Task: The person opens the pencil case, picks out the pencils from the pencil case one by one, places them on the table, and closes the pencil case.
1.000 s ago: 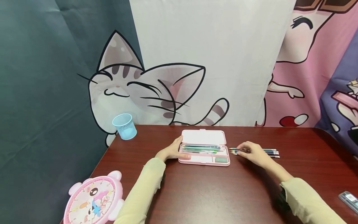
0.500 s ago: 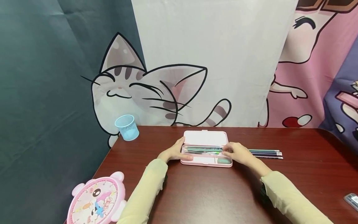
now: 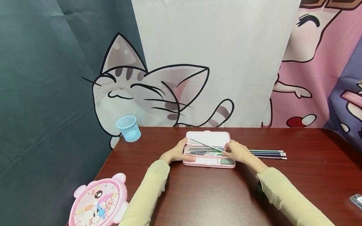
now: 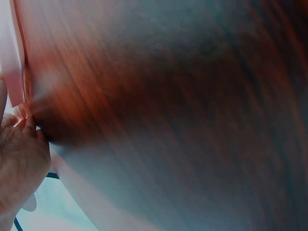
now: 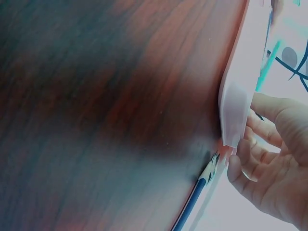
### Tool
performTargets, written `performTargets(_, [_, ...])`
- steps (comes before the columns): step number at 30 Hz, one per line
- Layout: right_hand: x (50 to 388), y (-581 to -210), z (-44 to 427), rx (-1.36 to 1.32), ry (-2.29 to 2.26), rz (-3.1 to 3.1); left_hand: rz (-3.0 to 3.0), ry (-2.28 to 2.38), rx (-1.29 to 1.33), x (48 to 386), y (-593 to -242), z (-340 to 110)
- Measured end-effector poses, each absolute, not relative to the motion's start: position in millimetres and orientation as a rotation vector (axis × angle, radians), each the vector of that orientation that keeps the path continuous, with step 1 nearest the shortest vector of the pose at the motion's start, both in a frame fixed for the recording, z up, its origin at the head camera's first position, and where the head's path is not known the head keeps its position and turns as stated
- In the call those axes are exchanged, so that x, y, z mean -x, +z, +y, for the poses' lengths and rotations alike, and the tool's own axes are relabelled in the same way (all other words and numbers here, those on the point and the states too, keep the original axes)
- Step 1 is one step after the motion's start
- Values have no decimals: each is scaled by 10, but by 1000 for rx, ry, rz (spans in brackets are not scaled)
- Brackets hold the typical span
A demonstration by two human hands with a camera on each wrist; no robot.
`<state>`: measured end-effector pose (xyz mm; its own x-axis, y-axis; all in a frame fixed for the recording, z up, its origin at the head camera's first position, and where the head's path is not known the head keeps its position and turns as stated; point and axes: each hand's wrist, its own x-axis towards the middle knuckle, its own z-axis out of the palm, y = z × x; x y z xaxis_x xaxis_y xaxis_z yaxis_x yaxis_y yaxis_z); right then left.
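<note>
Left hand (image 3: 176,153) clasps the pencil case (image 3: 206,161) by its left end, apparently steadying it; right hand (image 3: 238,152) pinches a probable pencil (image 3: 205,144) above.

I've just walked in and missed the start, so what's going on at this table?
A person's left hand holds the left end of an open pink pencil case, while the right hand pinches a pencil at a slant over it. That pencil is not yet lying flat with the slim writing tools inside. Several loose pencils lie on the table just right of the case.
</note>
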<state>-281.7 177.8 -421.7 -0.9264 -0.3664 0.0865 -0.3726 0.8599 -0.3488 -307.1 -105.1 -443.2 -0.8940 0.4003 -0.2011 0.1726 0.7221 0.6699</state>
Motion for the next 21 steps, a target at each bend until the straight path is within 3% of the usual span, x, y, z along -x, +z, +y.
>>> performTargets(21, [2856,-4307,1998,-568,923,-2825,2593,965,-451,3066,-4426,-1052])
